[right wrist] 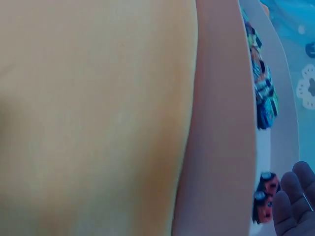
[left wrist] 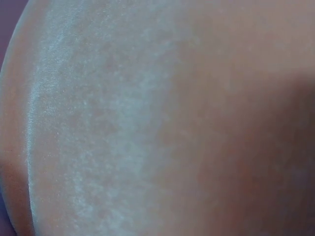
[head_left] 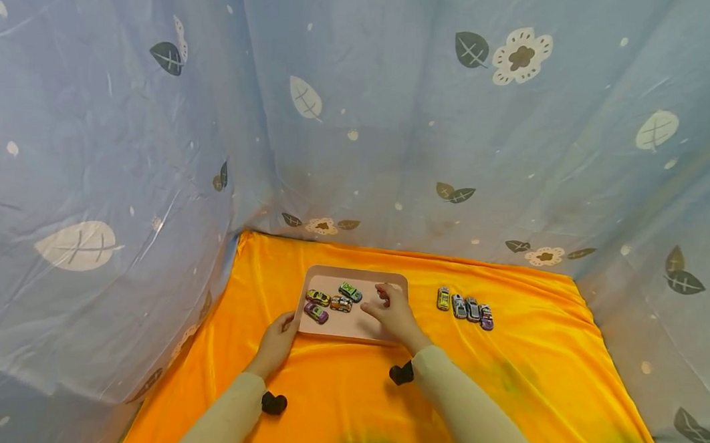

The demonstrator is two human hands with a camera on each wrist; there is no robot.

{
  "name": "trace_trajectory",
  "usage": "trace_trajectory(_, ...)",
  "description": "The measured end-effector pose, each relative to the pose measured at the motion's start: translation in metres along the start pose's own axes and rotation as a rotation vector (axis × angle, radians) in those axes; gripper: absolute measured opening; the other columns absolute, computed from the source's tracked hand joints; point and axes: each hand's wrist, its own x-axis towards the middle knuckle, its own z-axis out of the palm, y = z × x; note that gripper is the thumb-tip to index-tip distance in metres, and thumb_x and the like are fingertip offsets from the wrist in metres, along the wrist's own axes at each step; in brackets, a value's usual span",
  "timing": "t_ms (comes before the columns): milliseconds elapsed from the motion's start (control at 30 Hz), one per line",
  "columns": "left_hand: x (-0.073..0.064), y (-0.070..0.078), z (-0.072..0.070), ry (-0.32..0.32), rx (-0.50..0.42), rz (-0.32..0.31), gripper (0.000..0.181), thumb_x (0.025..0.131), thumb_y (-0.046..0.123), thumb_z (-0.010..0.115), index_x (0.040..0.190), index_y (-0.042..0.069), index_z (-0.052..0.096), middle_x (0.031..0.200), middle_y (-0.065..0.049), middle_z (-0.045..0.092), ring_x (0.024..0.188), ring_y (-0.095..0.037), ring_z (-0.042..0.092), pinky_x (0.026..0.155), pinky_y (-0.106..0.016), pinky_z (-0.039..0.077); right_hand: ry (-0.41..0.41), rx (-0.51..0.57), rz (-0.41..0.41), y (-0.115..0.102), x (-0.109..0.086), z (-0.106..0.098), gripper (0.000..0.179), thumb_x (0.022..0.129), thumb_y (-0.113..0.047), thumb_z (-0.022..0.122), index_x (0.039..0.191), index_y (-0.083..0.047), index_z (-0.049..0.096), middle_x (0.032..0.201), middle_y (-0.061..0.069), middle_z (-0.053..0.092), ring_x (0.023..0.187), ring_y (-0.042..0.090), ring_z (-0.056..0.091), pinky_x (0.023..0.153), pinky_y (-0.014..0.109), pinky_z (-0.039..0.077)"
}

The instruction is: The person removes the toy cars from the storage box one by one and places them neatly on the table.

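Lying left of right grip (head_left: 395,318); orange car (head_left: 341,304)

The tray (head_left: 349,328) holds cars (head_left: 341,304), perhaps five, left of four more cars (head_left: 473,310).

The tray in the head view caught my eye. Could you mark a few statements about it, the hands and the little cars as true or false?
1. The tray lies on an orange cloth. True.
2. Both hands are well away from the tray. False: the left hand is at its left edge.
3. The right hand is over the right part of the tray. True.
4. Every toy car is inside the tray. False: four toy cars lie on the cloth to its right.
5. Of those four, the purple car is farthest right. True.
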Motion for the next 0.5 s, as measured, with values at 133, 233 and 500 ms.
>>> trace_trajectory(133,0.003,-0.001,-0.001,0.0,0.0,0.003,0.047,0.101,0.037,0.051,0.138,0.008,0.053,0.128,-0.013,0.06,0.117,-0.029,0.056,0.1,-0.049,0.042,-0.009,-0.034,0.017,-0.002,0.003,0.009,0.064,0.087,-0.032,0.073,0.14,-0.005,0.049,0.126,0.019,0.052,0.11,0.032,0.052,0.091,0.049,0.047)
trace_trajectory(233,0.003,-0.002,-0.001,-0.009,-0.001,-0.01,0.048,0.101,0.039,0.05,0.139,0.009,0.051,0.129,-0.012,0.059,0.117,-0.029,0.055,0.101,-0.05,0.042,-0.02,-0.061,0.038,-0.003,0.004,0.016,0.063,0.087,-0.034,0.073,0.139,-0.007,0.05,0.124,0.017,0.054,0.108,0.03,0.054,0.089,0.048,0.049)
trace_trajectory(500,0.001,-0.002,0.0,-0.008,-0.009,-0.025,0.049,0.101,0.039,0.051,0.14,0.01,0.05,0.131,-0.013,0.057,0.12,-0.031,0.053,0.101,-0.052,0.041,-0.1,-0.051,0.037,-0.005,0.009,0.031,0.06,0.088,-0.034,0.072,0.138,-0.008,0.051,0.122,0.014,0.057,0.104,0.026,0.056,0.088,0.045,0.05)
